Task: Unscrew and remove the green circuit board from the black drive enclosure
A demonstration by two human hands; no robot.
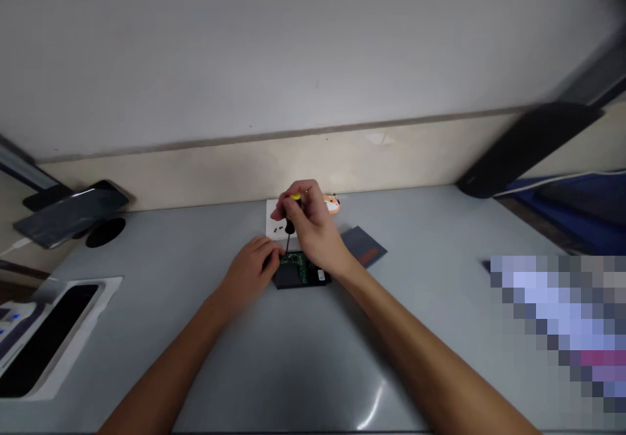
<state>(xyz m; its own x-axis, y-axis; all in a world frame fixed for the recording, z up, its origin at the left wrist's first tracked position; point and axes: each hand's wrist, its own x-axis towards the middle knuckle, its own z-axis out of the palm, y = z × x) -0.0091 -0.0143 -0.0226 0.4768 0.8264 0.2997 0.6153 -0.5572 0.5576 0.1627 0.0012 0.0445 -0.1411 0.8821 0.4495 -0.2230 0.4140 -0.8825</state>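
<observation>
A small black device with an exposed green circuit board [299,270] lies on the grey table [313,357], near the middle. My left hand [252,267] rests on its left edge, fingers curled against it. My right hand [313,226] is closed round a small screwdriver [291,216] with a black and yellow handle, held upright, its tip down on the board. Behind the hands lies a white sheet [274,221] with a few small dark bits on it.
A dark grey card with an orange mark [364,247] lies right of the device. A small orange and white object [332,204] sits by the wall. At left are a phone on a stand [68,213], a black disc [105,231] and a white tray [49,334].
</observation>
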